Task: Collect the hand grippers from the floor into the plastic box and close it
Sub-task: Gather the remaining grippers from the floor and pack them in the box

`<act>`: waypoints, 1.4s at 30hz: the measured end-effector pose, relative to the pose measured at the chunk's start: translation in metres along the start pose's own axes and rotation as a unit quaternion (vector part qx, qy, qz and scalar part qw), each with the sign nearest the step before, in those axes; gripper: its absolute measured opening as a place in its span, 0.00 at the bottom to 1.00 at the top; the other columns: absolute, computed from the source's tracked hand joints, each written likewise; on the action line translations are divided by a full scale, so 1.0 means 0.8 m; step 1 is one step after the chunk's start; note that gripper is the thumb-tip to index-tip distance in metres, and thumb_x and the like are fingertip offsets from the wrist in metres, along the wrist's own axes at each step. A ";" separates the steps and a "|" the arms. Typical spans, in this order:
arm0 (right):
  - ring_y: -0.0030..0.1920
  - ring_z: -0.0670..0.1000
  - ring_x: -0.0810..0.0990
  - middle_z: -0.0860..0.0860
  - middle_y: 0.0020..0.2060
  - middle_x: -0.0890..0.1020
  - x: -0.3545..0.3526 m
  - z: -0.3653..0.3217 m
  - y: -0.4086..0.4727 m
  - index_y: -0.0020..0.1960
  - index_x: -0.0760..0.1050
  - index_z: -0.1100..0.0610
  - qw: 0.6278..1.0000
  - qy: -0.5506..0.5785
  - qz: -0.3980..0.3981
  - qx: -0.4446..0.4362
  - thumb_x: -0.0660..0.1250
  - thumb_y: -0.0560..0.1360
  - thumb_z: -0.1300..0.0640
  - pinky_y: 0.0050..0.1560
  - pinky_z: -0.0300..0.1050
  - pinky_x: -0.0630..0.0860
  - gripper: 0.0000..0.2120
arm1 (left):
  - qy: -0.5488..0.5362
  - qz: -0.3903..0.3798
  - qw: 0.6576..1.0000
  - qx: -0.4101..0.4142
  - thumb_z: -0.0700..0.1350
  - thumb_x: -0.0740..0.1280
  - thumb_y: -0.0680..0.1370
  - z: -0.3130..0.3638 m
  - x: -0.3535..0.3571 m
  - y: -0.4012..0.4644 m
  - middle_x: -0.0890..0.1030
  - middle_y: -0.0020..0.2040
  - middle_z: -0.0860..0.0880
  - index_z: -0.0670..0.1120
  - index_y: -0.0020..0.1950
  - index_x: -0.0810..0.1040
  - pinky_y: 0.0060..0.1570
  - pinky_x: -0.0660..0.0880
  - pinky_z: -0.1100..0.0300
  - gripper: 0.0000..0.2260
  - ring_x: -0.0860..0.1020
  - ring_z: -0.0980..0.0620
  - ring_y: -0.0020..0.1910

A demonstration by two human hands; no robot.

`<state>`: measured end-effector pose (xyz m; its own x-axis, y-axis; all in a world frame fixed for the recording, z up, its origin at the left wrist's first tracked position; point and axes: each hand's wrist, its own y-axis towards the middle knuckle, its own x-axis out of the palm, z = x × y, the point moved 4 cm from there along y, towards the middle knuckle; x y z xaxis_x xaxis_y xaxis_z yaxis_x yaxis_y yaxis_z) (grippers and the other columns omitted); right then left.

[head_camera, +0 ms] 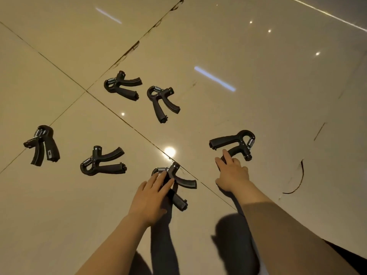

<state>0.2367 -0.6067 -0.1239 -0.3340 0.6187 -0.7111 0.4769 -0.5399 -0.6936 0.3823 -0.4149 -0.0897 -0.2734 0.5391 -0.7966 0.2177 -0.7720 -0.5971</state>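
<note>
the left hand [151,192] is laying straight fingers on the nearest hand gripper [179,185]; the right hand [232,172] is curling onto the right gripper [235,143]. four grippers [103,161] are lying farther left. grip one handle fully before lifting. the box is not showing.

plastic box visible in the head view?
No, only six hand grippers on the tiled floor and both hands show.
</note>
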 end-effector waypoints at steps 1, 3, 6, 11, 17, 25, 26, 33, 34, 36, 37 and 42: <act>0.72 0.57 0.56 0.49 0.77 0.45 0.004 0.004 -0.001 0.75 0.53 0.50 1.000 -0.003 0.017 0.002 0.62 0.75 0.55 0.65 0.54 0.63 0.32 | 0.012 0.000 1.000 0.016 0.55 0.75 0.63 0.001 0.005 0.006 0.59 0.75 0.45 0.53 0.74 0.60 0.67 0.62 0.45 0.43 0.60 0.41 0.73; 0.67 0.56 0.64 0.49 0.75 0.54 0.010 0.015 -0.010 0.70 0.63 0.53 0.996 0.014 0.083 0.016 0.60 0.75 0.55 0.61 0.51 0.65 0.24 | 0.034 0.007 0.998 0.052 0.57 0.78 0.58 0.008 0.014 0.021 0.67 0.71 0.46 0.53 0.71 0.66 0.63 0.66 0.44 0.44 0.67 0.42 0.69; 0.63 0.55 0.69 0.50 0.67 0.68 0.032 0.046 -0.033 0.63 0.70 0.54 0.983 0.063 0.141 0.099 0.60 0.76 0.55 0.63 0.52 0.62 0.16 | 0.089 0.004 0.986 0.142 0.56 0.75 0.62 0.033 0.018 0.039 0.61 0.75 0.47 0.51 0.74 0.59 0.68 0.58 0.44 0.44 0.61 0.45 0.72; 0.53 0.59 0.75 0.54 0.49 0.77 0.053 0.081 -0.061 0.52 0.73 0.57 0.936 0.174 0.238 0.193 0.66 0.66 0.62 0.62 0.59 0.63 0.14 | 0.130 0.010 0.973 0.192 0.55 0.77 0.60 0.053 0.019 0.056 0.66 0.71 0.45 0.50 0.75 0.53 0.67 0.60 0.44 0.49 0.68 0.44 0.67; 0.64 0.59 0.68 0.55 0.66 0.67 0.035 0.082 -0.051 0.69 0.63 0.54 0.900 0.271 0.216 0.263 0.69 0.70 0.45 0.64 0.57 0.61 0.32 | 0.111 0.022 0.979 0.171 0.53 0.72 0.69 0.063 0.027 0.054 0.52 0.76 0.44 0.54 0.74 0.40 0.70 0.49 0.41 0.47 0.53 0.41 0.73; 0.70 0.56 0.61 0.54 0.71 0.60 0.051 0.079 -0.043 0.75 0.48 0.54 0.902 0.255 0.135 0.322 0.74 0.65 0.39 0.64 0.61 0.63 0.51 | 0.130 0.033 0.977 0.167 0.49 0.70 0.70 0.077 0.018 0.055 0.53 0.74 0.42 0.53 0.74 0.43 0.65 0.58 0.45 0.43 0.59 0.40 0.68; 0.70 0.56 0.61 0.54 0.71 0.60 0.052 0.077 -0.043 0.75 0.47 0.54 0.900 0.258 0.132 0.327 0.74 0.65 0.40 0.64 0.61 0.63 0.51 | 0.133 0.032 0.976 0.170 0.50 0.71 0.70 0.077 0.018 0.054 0.53 0.74 0.42 0.52 0.74 0.43 0.64 0.59 0.46 0.43 0.60 0.40 0.67; 0.67 0.60 0.64 0.58 0.67 0.65 0.049 0.072 -0.044 0.72 0.54 0.56 0.883 0.308 0.139 0.325 0.76 0.62 0.45 0.65 0.59 0.63 0.48 | 0.108 0.099 0.980 0.136 0.56 0.75 0.63 0.082 0.016 0.029 0.68 0.65 0.41 0.52 0.73 0.50 0.57 0.67 0.44 0.46 0.71 0.41 0.59; 0.67 0.61 0.64 0.58 0.67 0.65 0.049 0.067 -0.046 0.73 0.54 0.56 0.881 0.319 0.135 0.324 0.77 0.62 0.46 0.65 0.59 0.63 0.48 | 0.091 0.128 0.980 0.121 0.57 0.76 0.60 0.083 0.014 0.021 0.71 0.62 0.42 0.51 0.72 0.56 0.53 0.70 0.45 0.46 0.74 0.41 0.56; 0.68 0.60 0.63 0.58 0.68 0.64 0.050 0.054 -0.054 0.73 0.54 0.55 0.879 0.335 0.128 0.315 0.77 0.62 0.48 0.66 0.60 0.62 0.48 | 0.058 0.190 0.976 0.092 0.58 0.77 0.56 0.086 0.007 0.004 0.75 0.59 0.42 0.49 0.70 0.64 0.47 0.74 0.47 0.45 0.77 0.42 0.52; 0.68 0.60 0.63 0.58 0.68 0.64 0.051 0.047 -0.059 0.73 0.54 0.54 0.879 0.341 0.128 0.308 0.77 0.62 0.49 0.67 0.60 0.61 0.47 | 0.048 0.216 0.972 0.082 0.58 0.77 0.56 0.088 0.005 -0.006 0.75 0.58 0.43 0.48 0.69 0.66 0.46 0.74 0.48 0.44 0.77 0.43 0.52; 0.69 0.58 0.61 0.56 0.68 0.64 0.056 0.019 -0.106 0.74 0.52 0.50 0.900 0.327 0.173 0.230 0.76 0.64 0.51 0.67 0.58 0.61 0.46 | 0.042 0.286 0.956 0.045 0.61 0.77 0.54 0.089 0.008 -0.067 0.76 0.56 0.41 0.47 0.66 0.69 0.44 0.75 0.49 0.44 0.78 0.43 0.50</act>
<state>0.1691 -0.5416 -0.0989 0.3915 0.4911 -0.7782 0.0234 -0.8507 -0.5251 0.3020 -0.3939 -0.0564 -0.0563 0.0412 -0.9976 0.2271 -0.9724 -0.0530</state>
